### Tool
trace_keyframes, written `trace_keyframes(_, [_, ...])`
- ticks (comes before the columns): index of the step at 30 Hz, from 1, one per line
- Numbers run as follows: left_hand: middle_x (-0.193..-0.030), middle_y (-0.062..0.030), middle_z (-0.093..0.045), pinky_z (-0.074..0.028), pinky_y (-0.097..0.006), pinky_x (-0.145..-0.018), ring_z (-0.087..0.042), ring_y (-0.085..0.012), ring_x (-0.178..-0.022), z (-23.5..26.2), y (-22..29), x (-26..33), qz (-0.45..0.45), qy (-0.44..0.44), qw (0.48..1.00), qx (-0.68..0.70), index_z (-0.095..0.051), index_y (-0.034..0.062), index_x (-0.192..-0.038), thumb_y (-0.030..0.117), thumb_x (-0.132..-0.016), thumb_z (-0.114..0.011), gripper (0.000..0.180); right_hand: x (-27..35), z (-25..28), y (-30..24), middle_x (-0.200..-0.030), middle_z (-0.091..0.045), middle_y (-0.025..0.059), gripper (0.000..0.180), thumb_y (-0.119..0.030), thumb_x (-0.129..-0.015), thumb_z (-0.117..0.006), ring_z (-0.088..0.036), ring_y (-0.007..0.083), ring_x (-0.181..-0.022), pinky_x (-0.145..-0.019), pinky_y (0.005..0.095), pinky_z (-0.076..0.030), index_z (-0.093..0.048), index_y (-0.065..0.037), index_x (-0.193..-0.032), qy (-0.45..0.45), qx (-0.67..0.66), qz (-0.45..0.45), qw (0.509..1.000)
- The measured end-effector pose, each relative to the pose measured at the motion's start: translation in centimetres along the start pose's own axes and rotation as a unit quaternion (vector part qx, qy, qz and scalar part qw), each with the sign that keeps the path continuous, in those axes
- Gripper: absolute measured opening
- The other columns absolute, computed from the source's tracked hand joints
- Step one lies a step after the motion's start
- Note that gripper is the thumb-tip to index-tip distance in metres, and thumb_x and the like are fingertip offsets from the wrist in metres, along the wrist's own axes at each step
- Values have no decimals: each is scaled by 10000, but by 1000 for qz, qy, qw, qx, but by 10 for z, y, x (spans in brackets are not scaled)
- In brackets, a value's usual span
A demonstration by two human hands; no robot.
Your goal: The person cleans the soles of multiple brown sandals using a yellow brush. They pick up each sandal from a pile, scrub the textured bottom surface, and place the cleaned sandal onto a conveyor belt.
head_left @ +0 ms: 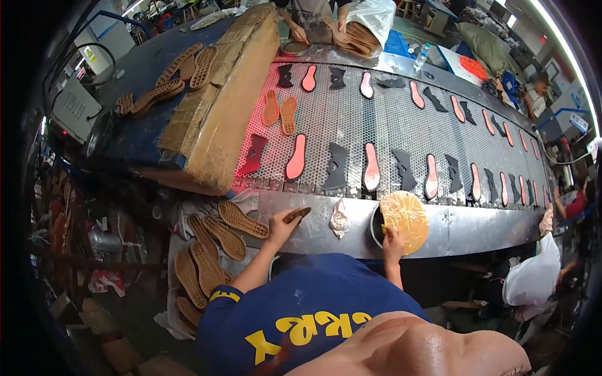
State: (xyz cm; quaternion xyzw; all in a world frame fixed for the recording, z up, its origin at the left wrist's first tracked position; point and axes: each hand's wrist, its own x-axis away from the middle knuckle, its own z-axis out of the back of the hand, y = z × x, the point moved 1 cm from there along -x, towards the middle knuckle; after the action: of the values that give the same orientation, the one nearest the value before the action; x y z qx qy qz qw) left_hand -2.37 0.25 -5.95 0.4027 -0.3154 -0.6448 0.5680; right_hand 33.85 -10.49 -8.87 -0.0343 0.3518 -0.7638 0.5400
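Observation:
My left hand point(279, 232) is closed around a small brown shoe sole point(297, 215), seen nearly edge-on above the metal ledge. At the ledge's front edge, my right hand point(393, 245) has its fingers closed beside a round container point(377, 227). A yellowish disc-shaped cover point(407, 219) lies over much of that container. A bit of yellow shows at the right fingertips; whether it is a handle or the cover's edge I cannot tell. Between my hands lies a crumpled wrapper point(340, 219). Several brown soles point(207, 263) are heaped left of my left arm.
Past the ledge point(301, 241) runs a mesh conveyor point(351, 119) carrying pink insoles point(371, 166), black shoe uppers point(337, 166) and two brown soles point(288, 115). A box-like cover point(219, 119) blocks the left, with soles on top. Opposite, a co-worker's hands point(300, 32) are at a bowl point(295, 47).

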Motion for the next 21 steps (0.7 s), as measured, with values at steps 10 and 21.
trace_keyframes(10, [-904,-138,-686,-504,-419,-709,-670,-317,-834,-54,-30,-8,12,-138,981,-134,-657,163,-1168,265,-883,-601,308,-7,-16,-5,-887,-576,139,204,-108,-836,-653,-608,331,-787,-676,408,-499,-690,-115,-1036,-6,57,8,998])
trace_keyframes(21, [-1136,-180,-615,-604,-348,-602,-675,-248,-841,-2,100,-26,153,-189,861,447,-466,0,-1304,224,-1011,-404,374,-13,-30,-9,-861,-603,169,169,-169,-884,-632,-611,346,-763,-652,438,-488,-696,-110,-1030,19,-10,-59,998])
